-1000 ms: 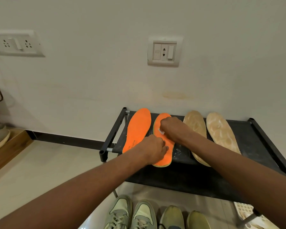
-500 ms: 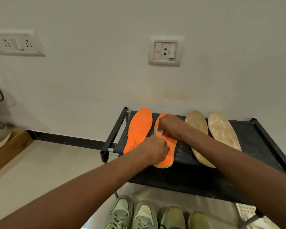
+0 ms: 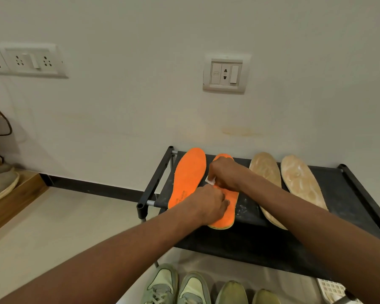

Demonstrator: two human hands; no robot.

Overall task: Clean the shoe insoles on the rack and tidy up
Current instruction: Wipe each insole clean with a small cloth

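Observation:
Two orange insoles lie on the black rack shelf [image 3: 349,191]: the left orange insole [image 3: 190,174] is uncovered, the right orange insole [image 3: 227,216] lies partly under my hands. My left hand [image 3: 208,205] presses down on the middle of the right orange insole with curled fingers. My right hand [image 3: 223,172] grips a small white wipe [image 3: 210,180] against the insole's upper part. Two beige, stained insoles [image 3: 264,170] [image 3: 301,183] lie to the right of my right arm.
The rack's black frame post [image 3: 142,208] stands at the front left corner. Pale green shoes [image 3: 178,286] sit on the lower shelf, with a white basket [image 3: 333,289] at the bottom right. A wooden step [image 3: 15,194] with a grey shoe is at the left; wall sockets are above.
My right hand with the wipe has slid slightly down the right orange insole toward my left hand. My left hand stays pressed on the insole.

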